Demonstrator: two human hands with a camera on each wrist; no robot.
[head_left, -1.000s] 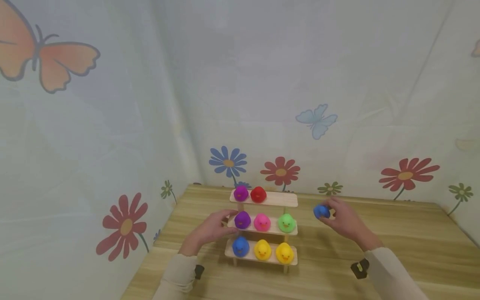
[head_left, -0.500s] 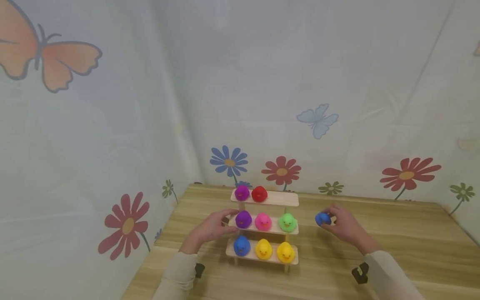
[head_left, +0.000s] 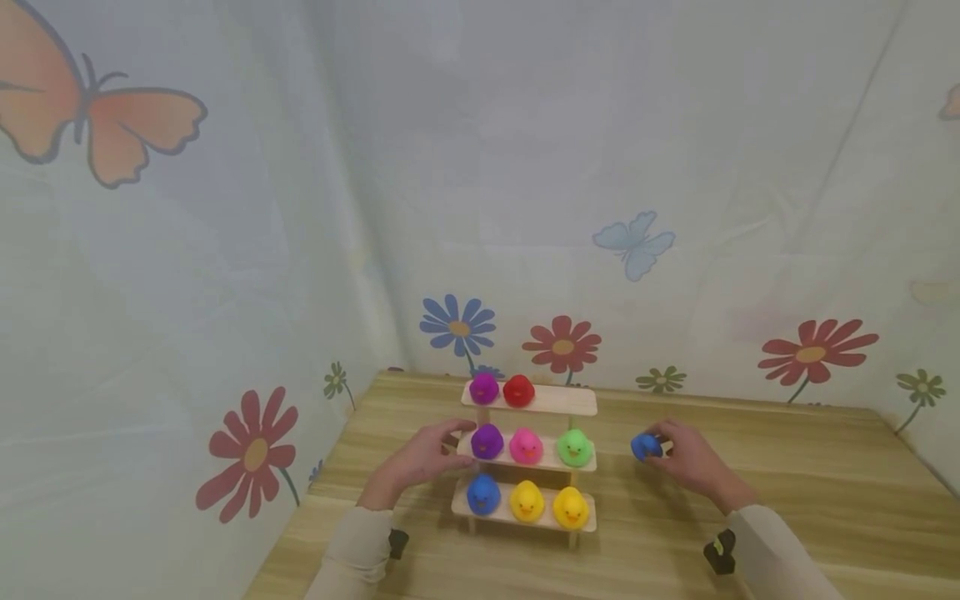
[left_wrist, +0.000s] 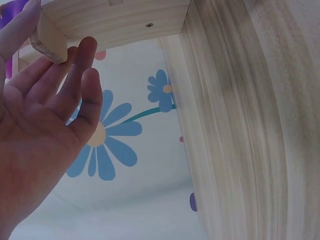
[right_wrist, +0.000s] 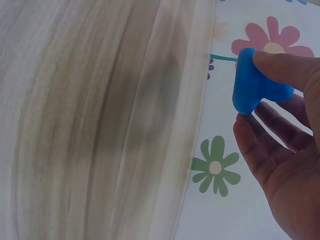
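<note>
A three-tier wooden display rack [head_left: 558, 398] stands on the table with rubber ducks on its steps. My left hand [head_left: 422, 455] holds the left end of the middle step, beside a purple duck [head_left: 487, 442]. In the left wrist view, thumb and fingers lie on either side of the board's end [left_wrist: 50, 40]. To the right of the rack, my right hand [head_left: 692, 457] pinches a blue rubber duck [head_left: 646, 447] above the table. The right wrist view shows that blue duck [right_wrist: 252, 82] between thumb and fingers, tilted.
A magenta duck [head_left: 483, 389] and a red duck [head_left: 518, 391] sit on the top step. Beside the purple duck are a pink [head_left: 527, 447] and a green duck [head_left: 574, 448]. Another blue duck [head_left: 483, 495] and two yellow ducks [head_left: 527, 502] fill the bottom step. A printed curtain [head_left: 525, 167] hangs behind the table [head_left: 810, 475].
My right hand has come down slightly with the blue duck, and the duck has turned a little in the fingers. The left hand stays at the rack's middle step.
</note>
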